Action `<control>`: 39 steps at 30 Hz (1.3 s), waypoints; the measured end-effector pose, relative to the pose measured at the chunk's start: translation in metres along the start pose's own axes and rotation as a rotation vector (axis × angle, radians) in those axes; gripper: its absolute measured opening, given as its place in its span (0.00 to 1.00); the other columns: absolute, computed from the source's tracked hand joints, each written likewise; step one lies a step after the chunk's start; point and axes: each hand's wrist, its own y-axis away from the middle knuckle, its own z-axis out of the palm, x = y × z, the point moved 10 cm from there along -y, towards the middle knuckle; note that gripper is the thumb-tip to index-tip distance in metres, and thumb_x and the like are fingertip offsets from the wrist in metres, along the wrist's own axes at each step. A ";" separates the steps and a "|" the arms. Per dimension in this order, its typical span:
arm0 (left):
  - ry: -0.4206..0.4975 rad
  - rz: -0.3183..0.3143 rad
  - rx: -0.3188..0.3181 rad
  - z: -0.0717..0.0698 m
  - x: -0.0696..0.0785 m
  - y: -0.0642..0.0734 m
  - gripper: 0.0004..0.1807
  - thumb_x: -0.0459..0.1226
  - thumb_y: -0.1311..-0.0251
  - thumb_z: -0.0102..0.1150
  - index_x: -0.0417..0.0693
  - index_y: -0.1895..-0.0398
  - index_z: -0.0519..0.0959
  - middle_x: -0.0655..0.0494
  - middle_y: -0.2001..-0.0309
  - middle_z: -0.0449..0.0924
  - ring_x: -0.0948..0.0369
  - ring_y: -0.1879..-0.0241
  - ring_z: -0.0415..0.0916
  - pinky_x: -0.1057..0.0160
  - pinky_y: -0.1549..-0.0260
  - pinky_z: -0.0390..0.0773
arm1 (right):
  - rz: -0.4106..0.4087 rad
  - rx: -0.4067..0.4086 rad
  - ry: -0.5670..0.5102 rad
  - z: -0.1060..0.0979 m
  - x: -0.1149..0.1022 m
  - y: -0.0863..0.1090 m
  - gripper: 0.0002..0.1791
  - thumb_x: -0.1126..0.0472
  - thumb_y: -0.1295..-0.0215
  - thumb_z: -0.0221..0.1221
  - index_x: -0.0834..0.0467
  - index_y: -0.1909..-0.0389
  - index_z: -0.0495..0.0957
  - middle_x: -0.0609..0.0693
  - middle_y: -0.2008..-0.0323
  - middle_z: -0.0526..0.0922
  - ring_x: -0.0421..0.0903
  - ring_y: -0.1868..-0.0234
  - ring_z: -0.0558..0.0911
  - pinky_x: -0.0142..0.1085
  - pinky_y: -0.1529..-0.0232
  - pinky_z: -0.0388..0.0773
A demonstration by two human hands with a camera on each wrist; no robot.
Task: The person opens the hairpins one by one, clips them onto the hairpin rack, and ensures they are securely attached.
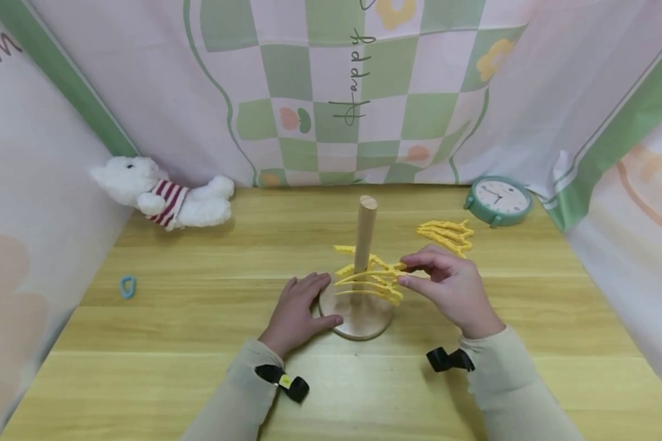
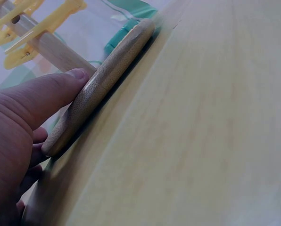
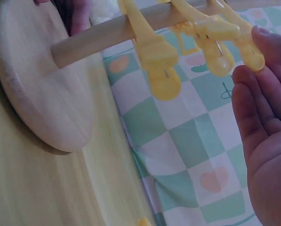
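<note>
A wooden stand, an upright post point(image 1: 366, 229) on a round base point(image 1: 364, 326), stands on the table before me. Several yellow plastic clips point(image 3: 157, 56) are clamped along the post, one above another. My left hand point(image 1: 300, 315) holds the base at its left edge; in the left wrist view the thumb point(image 2: 60, 89) lies on top and the other fingers are at the rim, partly hidden. My right hand point(image 1: 453, 291) pinches the handle end of a yellow clip point(image 3: 249, 49) between thumb and fingers, and that clip reaches across the post.
More yellow clips point(image 1: 447, 233) lie together behind my right hand. A green clock point(image 1: 499, 201) lies at the back right, and a white plush toy point(image 1: 204, 205) at the back left. A small blue loop point(image 1: 127, 286) is on the left. Printed cloth point(image 1: 336, 147) hangs behind the table.
</note>
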 end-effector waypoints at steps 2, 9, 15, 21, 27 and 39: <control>-0.002 0.003 -0.002 0.000 0.001 0.000 0.46 0.58 0.46 0.70 0.47 0.27 0.68 0.53 0.28 0.67 0.54 0.26 0.58 0.49 0.24 0.43 | 0.005 -0.002 0.005 -0.001 0.000 -0.001 0.13 0.74 0.45 0.71 0.65 0.58 0.85 0.56 0.62 0.83 0.44 0.60 0.82 0.27 0.60 0.82; -0.004 0.003 0.006 0.000 0.001 0.000 0.46 0.58 0.46 0.70 0.48 0.27 0.68 0.53 0.28 0.67 0.53 0.26 0.58 0.49 0.24 0.44 | -0.004 -0.032 -0.026 0.002 -0.001 -0.003 0.13 0.74 0.46 0.71 0.64 0.58 0.85 0.56 0.62 0.83 0.47 0.59 0.82 0.29 0.57 0.83; 0.004 0.006 0.010 0.000 0.001 0.001 0.46 0.58 0.46 0.71 0.48 0.27 0.68 0.53 0.28 0.68 0.53 0.26 0.59 0.49 0.24 0.44 | -0.032 -0.049 -0.072 0.007 -0.002 -0.003 0.14 0.76 0.47 0.70 0.66 0.58 0.84 0.58 0.61 0.82 0.47 0.57 0.82 0.32 0.54 0.83; -0.005 0.013 0.020 -0.001 0.002 0.001 0.45 0.57 0.46 0.71 0.48 0.28 0.69 0.52 0.28 0.68 0.53 0.26 0.59 0.48 0.24 0.44 | -0.047 -0.080 -0.120 0.012 -0.005 -0.004 0.16 0.78 0.47 0.70 0.69 0.57 0.83 0.60 0.60 0.82 0.49 0.56 0.82 0.33 0.51 0.83; -0.008 0.013 0.016 -0.001 0.003 0.001 0.45 0.57 0.45 0.71 0.48 0.28 0.69 0.52 0.28 0.68 0.53 0.26 0.59 0.48 0.24 0.44 | -0.041 -0.095 -0.113 0.012 -0.006 -0.004 0.17 0.78 0.48 0.70 0.70 0.56 0.83 0.62 0.60 0.81 0.47 0.56 0.83 0.35 0.50 0.83; -0.013 0.008 0.006 0.001 0.001 0.001 0.46 0.58 0.46 0.70 0.48 0.27 0.68 0.54 0.28 0.68 0.54 0.26 0.58 0.49 0.24 0.44 | -0.048 -0.118 -0.095 0.010 -0.005 -0.004 0.19 0.79 0.49 0.70 0.67 0.54 0.83 0.61 0.56 0.80 0.48 0.53 0.82 0.33 0.48 0.81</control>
